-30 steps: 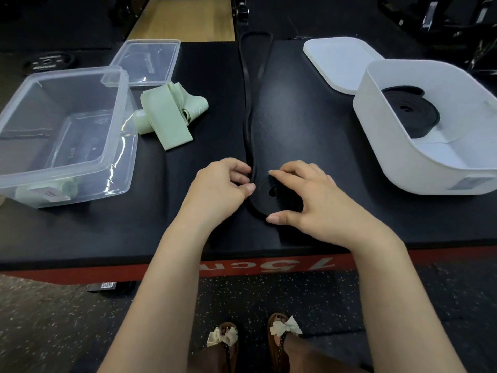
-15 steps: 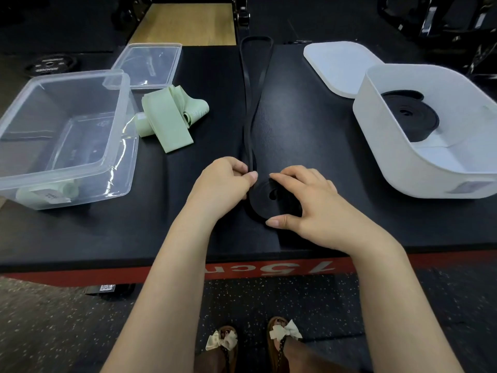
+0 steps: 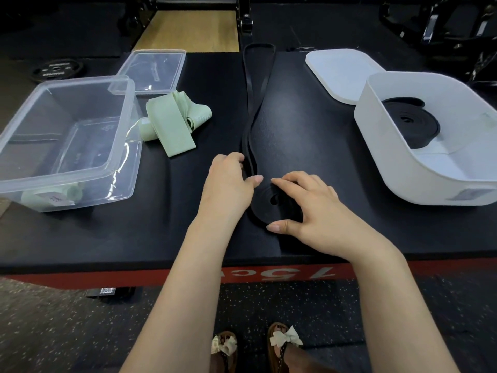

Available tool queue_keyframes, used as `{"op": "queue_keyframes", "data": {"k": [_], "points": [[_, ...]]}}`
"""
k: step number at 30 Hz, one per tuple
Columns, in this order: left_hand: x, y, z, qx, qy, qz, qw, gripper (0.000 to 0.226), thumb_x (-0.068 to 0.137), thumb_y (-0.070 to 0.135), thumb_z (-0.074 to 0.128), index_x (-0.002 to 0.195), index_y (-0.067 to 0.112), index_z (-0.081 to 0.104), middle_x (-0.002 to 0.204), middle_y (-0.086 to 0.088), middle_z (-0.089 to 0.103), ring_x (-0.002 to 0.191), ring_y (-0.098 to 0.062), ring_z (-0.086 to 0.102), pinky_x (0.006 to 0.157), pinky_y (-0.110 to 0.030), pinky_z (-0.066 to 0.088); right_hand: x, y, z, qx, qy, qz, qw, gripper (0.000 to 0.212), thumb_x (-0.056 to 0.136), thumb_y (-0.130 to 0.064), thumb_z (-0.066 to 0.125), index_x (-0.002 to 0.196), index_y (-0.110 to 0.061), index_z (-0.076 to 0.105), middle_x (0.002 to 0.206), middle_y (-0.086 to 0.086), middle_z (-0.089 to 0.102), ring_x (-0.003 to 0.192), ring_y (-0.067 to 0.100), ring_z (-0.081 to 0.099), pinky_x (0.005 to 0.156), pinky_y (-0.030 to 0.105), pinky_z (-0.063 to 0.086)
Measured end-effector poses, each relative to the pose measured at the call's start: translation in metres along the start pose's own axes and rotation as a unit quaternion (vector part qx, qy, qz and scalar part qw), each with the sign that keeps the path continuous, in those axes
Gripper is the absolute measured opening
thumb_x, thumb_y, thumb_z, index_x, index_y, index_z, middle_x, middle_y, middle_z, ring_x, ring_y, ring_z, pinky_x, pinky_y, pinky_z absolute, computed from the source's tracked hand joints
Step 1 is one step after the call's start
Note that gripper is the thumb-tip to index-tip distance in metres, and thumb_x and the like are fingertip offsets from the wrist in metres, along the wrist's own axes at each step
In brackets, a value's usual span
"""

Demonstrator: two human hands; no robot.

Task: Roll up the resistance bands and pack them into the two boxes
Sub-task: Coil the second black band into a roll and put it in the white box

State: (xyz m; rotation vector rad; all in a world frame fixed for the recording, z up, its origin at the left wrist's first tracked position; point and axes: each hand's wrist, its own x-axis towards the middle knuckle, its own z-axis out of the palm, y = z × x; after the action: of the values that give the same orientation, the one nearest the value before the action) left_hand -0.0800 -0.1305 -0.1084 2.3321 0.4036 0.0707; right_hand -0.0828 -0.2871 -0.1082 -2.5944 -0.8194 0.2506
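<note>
The black resistance band [image 3: 254,109] lies on the black table [image 3: 309,135], between the clear plastic box [image 3: 67,141] and the white box [image 3: 430,146]; its near end is wound into a flat coil [image 3: 265,208]. The right hand [image 3: 306,211] grasps that coil, thumb and fingers curled round its rim. The left hand [image 3: 228,184] pinches the straight part just beside the coil. A rolled black band [image 3: 411,125] sits inside the white box, and green bands [image 3: 174,122] lie loose beside the clear plastic box.
</note>
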Motion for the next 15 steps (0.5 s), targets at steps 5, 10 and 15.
{"op": "queue_keyframes", "data": {"k": [5,10,15], "points": [[-0.008,-0.002,-0.009,-0.013,-0.027,0.016,0.999,0.042,0.085,0.022,0.068,0.126,0.018,0.058,0.113,0.003,0.065,0.092,-0.004,0.060,0.083,-0.015,0.039,0.000,0.001,0.000,0.004,0.003,0.000,1.000,0.078,0.084,-0.048,0.062,0.148,-0.027,0.024,0.143,-0.013,0.028,0.134,0.007,0.018,0.110,0.028,0.013],[-0.014,-0.006,-0.013,-0.053,-0.088,0.054,0.993,0.041,0.083,0.011,0.069,0.121,0.023,0.062,0.112,0.009,0.067,0.091,0.003,0.060,0.082,-0.007,0.040,0.001,0.001,0.000,0.014,0.009,-0.001,1.000,0.079,0.082,-0.047,0.065,0.148,-0.026,0.026,0.144,-0.013,0.029,0.134,0.006,0.018,0.110,0.026,0.013],[-0.013,-0.008,-0.011,-0.073,-0.085,0.070,0.991,0.038,0.083,0.009,0.069,0.117,0.025,0.065,0.108,0.010,0.069,0.092,0.004,0.060,0.082,-0.004,0.040,0.002,0.002,0.001,0.031,0.019,-0.001,0.999,0.080,0.080,-0.045,0.068,0.147,-0.026,0.028,0.141,-0.013,0.032,0.132,0.005,0.020,0.110,0.024,0.014]]}}
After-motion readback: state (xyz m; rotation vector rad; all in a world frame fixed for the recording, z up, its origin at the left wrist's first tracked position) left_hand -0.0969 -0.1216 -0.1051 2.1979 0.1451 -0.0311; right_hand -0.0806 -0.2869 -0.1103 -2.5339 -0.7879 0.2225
